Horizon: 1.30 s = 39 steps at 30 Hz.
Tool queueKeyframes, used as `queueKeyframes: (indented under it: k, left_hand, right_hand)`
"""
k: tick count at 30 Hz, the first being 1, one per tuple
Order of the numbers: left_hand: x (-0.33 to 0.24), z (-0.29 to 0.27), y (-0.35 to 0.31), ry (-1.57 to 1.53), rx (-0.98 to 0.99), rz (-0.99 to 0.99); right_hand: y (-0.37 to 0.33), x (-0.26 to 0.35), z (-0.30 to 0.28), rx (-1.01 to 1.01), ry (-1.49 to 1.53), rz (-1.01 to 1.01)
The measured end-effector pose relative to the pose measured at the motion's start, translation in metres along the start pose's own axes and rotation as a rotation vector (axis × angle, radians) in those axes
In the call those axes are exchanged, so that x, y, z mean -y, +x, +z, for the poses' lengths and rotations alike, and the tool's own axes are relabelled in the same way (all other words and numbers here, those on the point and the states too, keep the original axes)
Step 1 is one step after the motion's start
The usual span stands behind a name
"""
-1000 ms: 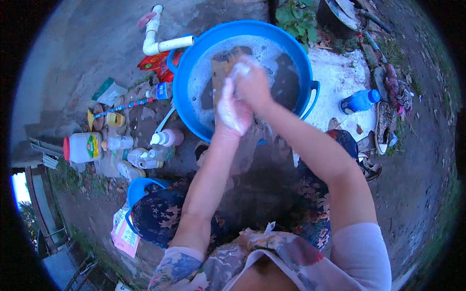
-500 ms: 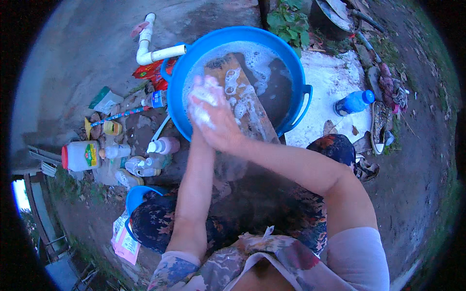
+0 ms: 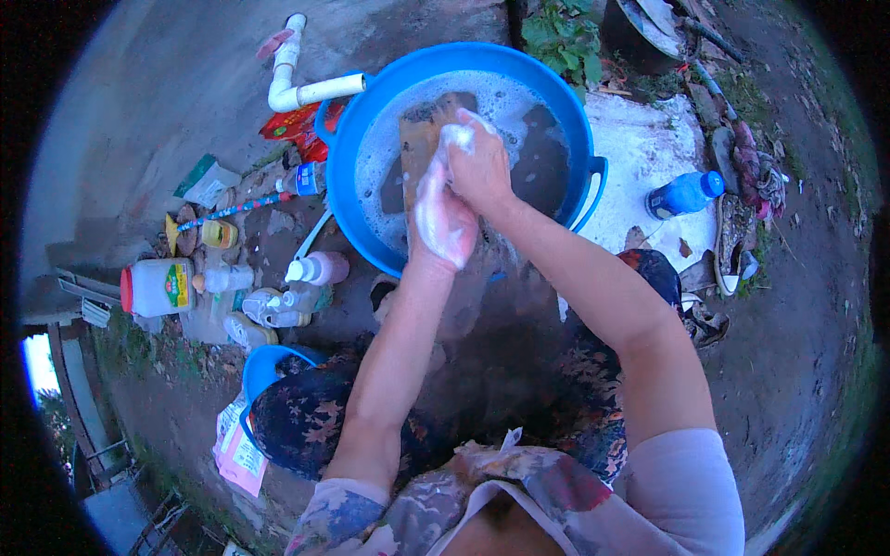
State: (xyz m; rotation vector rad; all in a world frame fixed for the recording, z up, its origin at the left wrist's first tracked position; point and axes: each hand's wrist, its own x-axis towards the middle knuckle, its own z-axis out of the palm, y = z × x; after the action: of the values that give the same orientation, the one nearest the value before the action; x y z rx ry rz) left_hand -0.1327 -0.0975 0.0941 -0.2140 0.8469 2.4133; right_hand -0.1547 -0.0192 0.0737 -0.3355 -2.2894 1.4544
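Note:
My hands are together over a blue round basin (image 3: 572, 120) of foamy water. My left hand (image 3: 443, 221) is stretched out with its palm partly showing, and white suds coat it. Against its fingers and thumb side, my right hand (image 3: 482, 170) is curled, with a blob of foam at its fingertips. Any small thing between the two hands is hidden. Behind them a wooden board (image 3: 417, 139) stands in the water, its lower part covered by my hands and arm.
Left of the basin are a pink pump bottle (image 3: 320, 268), a red-lidded jar (image 3: 156, 287), pale shoes (image 3: 269, 310) and a white pipe (image 3: 320, 91). On the right, a blue bottle (image 3: 684, 195) lies on a white sheet (image 3: 640, 139), beside a patterned shoe (image 3: 733, 241).
Both hands have moved to the right, and the clasp has loosened into my right hand curling at the left one's fingers. The foam patches on the board no longer show.

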Motion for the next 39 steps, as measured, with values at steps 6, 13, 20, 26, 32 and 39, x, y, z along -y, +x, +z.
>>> queueKeyframes:
  k: [6, 13, 20, 26, 32, 39]
  left_hand:
    - [-0.029, -0.076, 0.033, -0.261, 0.350, 0.120]
    - [-0.032, -0.028, 0.024, -0.111, 0.343, 0.059]
    - [0.008, -0.006, 0.001, 0.058, -0.061, 0.057]
    - [-0.041, -0.078, 0.029, -0.013, 0.473, 0.163]
    - [0.000, 0.004, -0.002, 0.130, 0.010, 0.045]
    - [0.004, -0.031, 0.005, -0.217, 0.086, -0.070]
  right_hand:
    - [-0.042, 0.035, 0.031, -0.029, 0.092, -0.319]
    - [-0.028, 0.033, 0.013, -0.060, 0.103, -0.235]
    - [0.001, 0.003, -0.003, -0.067, -0.092, -0.170]
    - [-0.047, 0.044, 0.024, 0.110, 0.019, -0.238]
    - [-0.010, 0.014, 0.009, 0.244, -0.065, 0.143]
    - [-0.029, 0.034, 0.011, -0.069, 0.113, -0.077]
